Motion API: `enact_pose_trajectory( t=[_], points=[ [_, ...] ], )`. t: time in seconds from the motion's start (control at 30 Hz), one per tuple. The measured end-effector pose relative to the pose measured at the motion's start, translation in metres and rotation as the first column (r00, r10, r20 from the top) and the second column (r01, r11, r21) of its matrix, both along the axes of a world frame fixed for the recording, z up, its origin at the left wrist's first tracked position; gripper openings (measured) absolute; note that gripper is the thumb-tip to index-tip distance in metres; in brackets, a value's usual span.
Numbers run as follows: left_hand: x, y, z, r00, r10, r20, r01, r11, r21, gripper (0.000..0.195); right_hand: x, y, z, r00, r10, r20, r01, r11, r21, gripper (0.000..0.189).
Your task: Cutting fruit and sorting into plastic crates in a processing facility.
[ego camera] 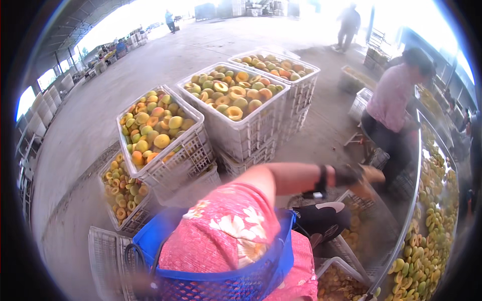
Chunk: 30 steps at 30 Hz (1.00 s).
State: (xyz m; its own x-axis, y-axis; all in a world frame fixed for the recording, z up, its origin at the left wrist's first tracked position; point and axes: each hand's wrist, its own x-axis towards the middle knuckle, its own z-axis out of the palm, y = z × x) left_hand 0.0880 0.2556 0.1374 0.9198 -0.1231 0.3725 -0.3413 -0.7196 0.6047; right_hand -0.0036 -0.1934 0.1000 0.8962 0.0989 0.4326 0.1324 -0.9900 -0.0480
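My left hand (363,182) reaches out to the right, blurred, with a dark covering over its back and a black band at the wrist. Whether its fingers hold anything cannot be made out. Beneath it is a crate of fruit (352,229), partly behind my dark-clad knee (327,220). The metal rim (413,188) of a long table stands just beyond the hand. Halved yellow-green fruit (421,252), apparently apricots or peaches, lies spread over that table. Small orange-brown pieces fill another crate (337,280) at the lower right. My right hand is out of view.
A blue plastic chair (226,276) surrounds my pink floral top. Stacked white crates (244,129) of halved, pitted fruit stand beside me; a fuller-looking crate (171,158) sits left of them. A co-worker (391,98) bends at the table. Another person (348,26) stands farther back.
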Motion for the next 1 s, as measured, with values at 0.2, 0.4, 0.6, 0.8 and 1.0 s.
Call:
enact_pose_trajectory(
  t=[0.2, 0.4, 0.6, 0.8, 1.0],
  points=[
    [-0.133, 0.201, 0.042, 0.727, 0.654, 0.209, -0.638, 0.756, -0.146, 0.06, 0.002, -0.021, -0.001, 0.986, -0.026, -0.166, -0.011, 0.976, -0.217, 0.062],
    [-0.237, 0.266, 0.039, 0.539, 0.834, -0.12, -0.83, 0.55, 0.093, 0.084, 0.018, -0.013, -0.01, 0.904, -0.285, -0.319, 0.247, 0.957, -0.155, 0.056],
    [-0.248, 0.256, -0.028, 0.44, 0.887, 0.14, -0.817, 0.33, 0.473, 0.06, 0.01, -0.012, -0.01, 0.965, -0.182, -0.191, 0.156, 0.977, -0.145, 0.049],
    [-0.234, 0.259, -0.029, 0.316, 0.919, 0.235, -0.824, 0.143, 0.548, 0.037, 0.016, -0.004, -0.007, 0.978, -0.16, -0.13, 0.143, 0.981, -0.131, 0.043],
    [-0.233, 0.256, -0.03, 0.382, 0.888, 0.255, -0.762, 0.146, 0.631, 0.041, 0.035, -0.092, -0.09, 0.989, -0.085, -0.122, 0.079, 0.996, -0.052, 0.036]
  ],
)
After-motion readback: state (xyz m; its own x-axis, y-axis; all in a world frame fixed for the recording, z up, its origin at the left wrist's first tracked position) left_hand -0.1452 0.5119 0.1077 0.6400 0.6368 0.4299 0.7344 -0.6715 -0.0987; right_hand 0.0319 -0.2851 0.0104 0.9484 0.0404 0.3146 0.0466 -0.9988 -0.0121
